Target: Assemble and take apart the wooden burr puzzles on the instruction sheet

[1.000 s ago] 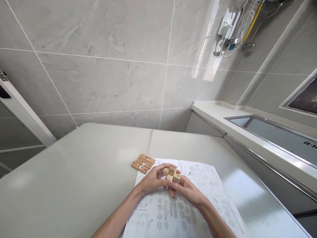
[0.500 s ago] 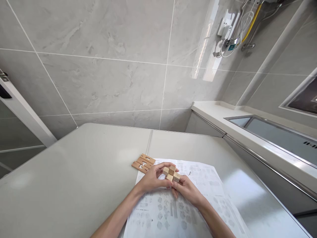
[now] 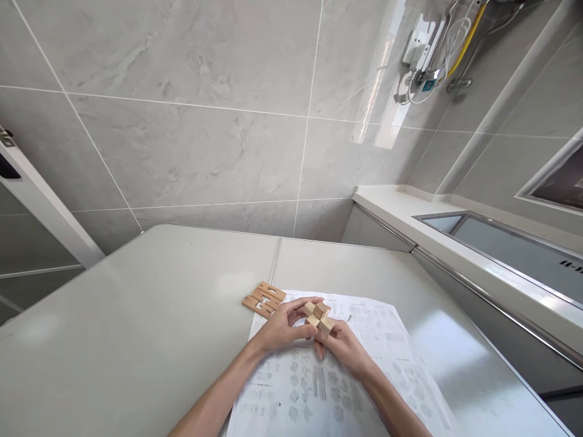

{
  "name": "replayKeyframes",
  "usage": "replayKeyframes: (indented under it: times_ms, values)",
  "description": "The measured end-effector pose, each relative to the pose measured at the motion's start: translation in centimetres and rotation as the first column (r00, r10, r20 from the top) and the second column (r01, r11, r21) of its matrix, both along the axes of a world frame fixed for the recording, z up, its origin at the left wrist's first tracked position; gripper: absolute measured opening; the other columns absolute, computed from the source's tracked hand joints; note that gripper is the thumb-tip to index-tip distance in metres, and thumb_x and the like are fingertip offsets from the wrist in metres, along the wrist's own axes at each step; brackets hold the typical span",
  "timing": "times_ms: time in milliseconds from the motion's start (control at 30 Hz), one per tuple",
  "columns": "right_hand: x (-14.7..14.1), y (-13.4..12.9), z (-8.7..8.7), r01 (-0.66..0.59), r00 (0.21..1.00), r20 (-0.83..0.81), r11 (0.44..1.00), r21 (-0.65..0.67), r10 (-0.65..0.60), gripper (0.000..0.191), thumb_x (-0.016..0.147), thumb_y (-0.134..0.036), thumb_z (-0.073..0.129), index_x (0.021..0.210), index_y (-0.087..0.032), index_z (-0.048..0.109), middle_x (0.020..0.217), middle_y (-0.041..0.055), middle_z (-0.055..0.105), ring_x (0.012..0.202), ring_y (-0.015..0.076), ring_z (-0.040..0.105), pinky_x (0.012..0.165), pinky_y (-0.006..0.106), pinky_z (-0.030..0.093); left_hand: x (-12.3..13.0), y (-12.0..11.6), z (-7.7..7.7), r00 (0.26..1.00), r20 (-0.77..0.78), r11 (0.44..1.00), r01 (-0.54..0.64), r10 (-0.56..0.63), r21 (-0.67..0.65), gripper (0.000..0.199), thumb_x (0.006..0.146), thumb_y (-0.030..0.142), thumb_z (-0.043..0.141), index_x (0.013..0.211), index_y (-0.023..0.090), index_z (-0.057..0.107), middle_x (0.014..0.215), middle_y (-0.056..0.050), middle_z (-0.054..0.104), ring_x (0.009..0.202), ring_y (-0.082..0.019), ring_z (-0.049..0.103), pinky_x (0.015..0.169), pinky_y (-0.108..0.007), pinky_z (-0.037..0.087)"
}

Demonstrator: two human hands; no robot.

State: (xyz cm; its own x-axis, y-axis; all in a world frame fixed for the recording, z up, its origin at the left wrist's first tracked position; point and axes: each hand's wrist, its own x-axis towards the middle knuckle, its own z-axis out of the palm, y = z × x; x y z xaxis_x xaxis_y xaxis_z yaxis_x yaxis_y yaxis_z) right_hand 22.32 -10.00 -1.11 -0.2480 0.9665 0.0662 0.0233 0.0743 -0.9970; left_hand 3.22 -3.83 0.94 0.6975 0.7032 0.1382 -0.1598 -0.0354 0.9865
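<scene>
A small wooden burr puzzle [image 3: 318,316] of crossed pale and darker blocks is held between both hands, just above a printed paper sheet [image 3: 314,376]. My left hand [image 3: 286,323] curls around its left side, thumb in front and fingers behind. From the lower right, my right hand [image 3: 336,341] grips the block end nearest to it; some of its fingers are hidden beneath the puzzle. Flat wooden pieces with cut-out slots and numbers [image 3: 263,299] lie side by side at the sheet's upper left corner, beyond my left hand.
The pale table [image 3: 136,340] has a seam running toward the tiled wall [image 3: 204,152]. At the right stands a white counter [image 3: 387,203] with an inset glass panel. A socket with cables and a yellow pipe [image 3: 467,42] is on the wall above.
The wooden puzzle has turned and tilted slightly in my hands. My fingers have shifted a little around it, while the slotted wooden pieces and the sheet stay put.
</scene>
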Motion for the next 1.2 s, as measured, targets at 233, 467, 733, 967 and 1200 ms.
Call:
replayKeyframes:
  times_ms: [233, 467, 733, 967, 1200]
  values:
    - [0.2, 0.7, -2.0, 0.195, 0.98, -0.027, 0.98, -0.036, -0.196, 0.031, 0.089, -0.05, 0.076, 0.091, -0.019, 0.074, 0.066, 0.0004, 0.066, 0.055, 0.0173, 0.055, 0.057, 0.031, 0.047, 0.7, -1.1, 0.6, 0.985, -0.065, 0.986, -0.156, 0.16, 0.056, 0.081, 0.073, 0.03, 0.098, 0.145, 0.026, 0.062, 0.151, -0.013, 0.065, 0.142, -0.035, 0.059, 0.122, -0.049, 0.042]
    - [0.1, 0.5, -1.6, 0.07, 0.993, -0.093, 0.997, -0.033, -0.073, 0.036, 0.093, -0.054, 0.075, 0.105, -0.02, 0.071, 0.075, -0.0004, 0.066, 0.061, 0.0161, 0.057, 0.06, 0.029, 0.048, 0.7, -1.3, 0.8, 0.982, -0.098, 0.986, -0.159, 0.163, 0.047, 0.065, 0.079, 0.029, 0.093, 0.138, 0.025, 0.067, 0.144, -0.013, 0.071, 0.134, -0.034, 0.064, 0.119, -0.049, 0.045]
    - [0.9, -0.4, 0.2, -0.315, 0.943, -0.14, 0.945, -0.084, 0.302, 0.057, 0.089, -0.076, 0.071, 0.093, -0.02, 0.07, 0.072, 0.0024, 0.068, 0.061, 0.0182, 0.06, 0.067, 0.034, 0.053, -0.1, -1.1, 1.2, 0.985, -0.034, 0.982, 0.168, -0.171, -0.082, 0.066, 0.077, 0.043, 0.092, 0.134, 0.02, 0.069, 0.125, -0.015, 0.078, 0.111, -0.038, 0.078, 0.088, -0.045, 0.064]
    - [1.0, -0.3, -0.4, -0.223, 0.97, -0.111, 0.973, -0.06, 0.216, 0.046, 0.09, -0.066, 0.077, 0.083, -0.023, 0.062, 0.066, -0.0031, 0.057, 0.064, 0.0166, 0.051, 0.065, 0.03, 0.044, 0.0, -0.9, 1.4, 0.986, 0.0, 0.985, 0.165, -0.165, -0.046, 0.063, 0.073, 0.035, 0.097, 0.13, 0.023, 0.072, 0.127, -0.011, 0.077, 0.123, -0.034, 0.071, 0.107, -0.043, 0.053]
    - [0.7, -0.4, 0.4, -0.217, 0.974, -0.071, 0.976, -0.031, 0.214, 0.055, 0.088, -0.074, 0.073, 0.073, -0.023, 0.06, 0.067, -0.0019, 0.052, 0.06, 0.0156, 0.045, 0.058, 0.029, 0.037, 0.1, -1.1, 1.7, 0.993, -0.01, 0.993, 0.117, -0.117, 0.018, 0.066, 0.071, 0.04, 0.098, 0.129, 0.022, 0.074, 0.126, -0.011, 0.077, 0.12, -0.034, 0.071, 0.105, -0.041, 0.052]
